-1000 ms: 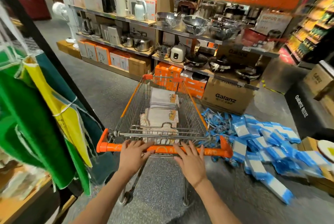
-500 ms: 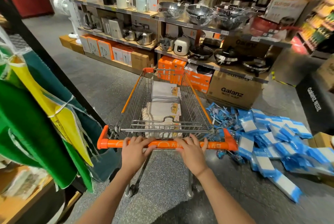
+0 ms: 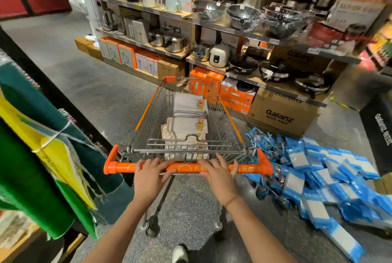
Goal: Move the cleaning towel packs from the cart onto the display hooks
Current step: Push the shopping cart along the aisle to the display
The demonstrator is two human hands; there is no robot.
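The grip of both hands was closed around the orange handle bar [image 3: 250, 169] of the shopping cart [image 3: 148, 118]. The left hand [image 3: 148, 177] held the bar near its middle, with the fingers curled over the top, and the right hand [image 3: 218, 177] held it just beside, a little more to the right. Both forearms were bare.

The cleaning towel packs [image 3: 188, 114] lay inside the wire basket of the cart, in flat pale stacks one behind the other, each with a small orange and yellow label on its right side. The nearest stack was partly hidden behind the folded child seat of the cart.

On the floor to the right of the cart lay a loose heap of blue and white packets [image 3: 322, 177]. A brown Galanz box [image 3: 280, 114] stood behind this heap, under shelves with pots and kettles. At the left, green and yellow cloths [image 3: 42, 167] hung from a dark rack.
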